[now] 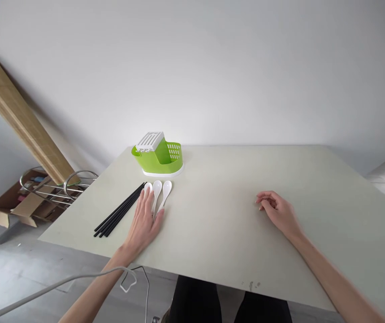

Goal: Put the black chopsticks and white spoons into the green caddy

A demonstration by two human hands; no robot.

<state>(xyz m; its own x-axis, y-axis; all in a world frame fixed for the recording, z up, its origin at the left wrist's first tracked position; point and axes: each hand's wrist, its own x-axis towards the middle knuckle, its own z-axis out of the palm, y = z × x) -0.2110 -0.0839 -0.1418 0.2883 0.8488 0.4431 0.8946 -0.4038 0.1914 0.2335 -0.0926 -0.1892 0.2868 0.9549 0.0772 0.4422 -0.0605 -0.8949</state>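
My left hand (144,223) lies flat with its fingers stretched out over the handles of three white spoons. The left spoon (148,185) is mostly covered by my fingers; the middle spoon (157,186) and the right spoon (167,186) show their bowls, pointing away from me. Just left of this hand, several black chopsticks (121,210) lie side by side at a slant. Behind them stands a green utensil basket (160,157) with a white slotted top piece (149,141). My right hand (276,210) rests on the table, its fingers loosely curled, with nothing seen in them.
The pale table (219,224) meets a white wall at the back. A rolled mat (24,116) leans on the wall at left, above a metal rack (53,190) and an open cardboard box (27,204). A grey cable (61,283) crosses low in front of my left forearm.
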